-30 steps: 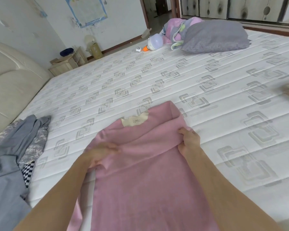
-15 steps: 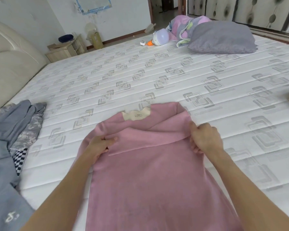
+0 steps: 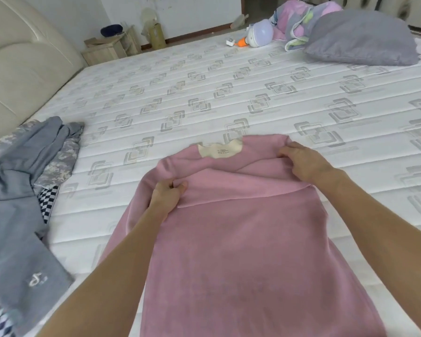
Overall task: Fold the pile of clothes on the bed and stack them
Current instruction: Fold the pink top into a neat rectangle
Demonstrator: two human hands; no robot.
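Your left hand (image 3: 167, 194) pinches the folded-over edge of the pink top (image 3: 241, 239); your right hand (image 3: 304, 164) grips the same fold near the collar (cream label (image 3: 220, 150) showing). The top lies flat on the mattress (image 3: 204, 93), grey clothes (image 3: 17, 190) heaped to its left.

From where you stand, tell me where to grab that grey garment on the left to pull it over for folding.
Take the grey garment at its far, bunched end near the headboard, coming from above and the right over bare mattress. That end lies on top of the camouflage piece and is gathered into ridges, probably easy to pinch.
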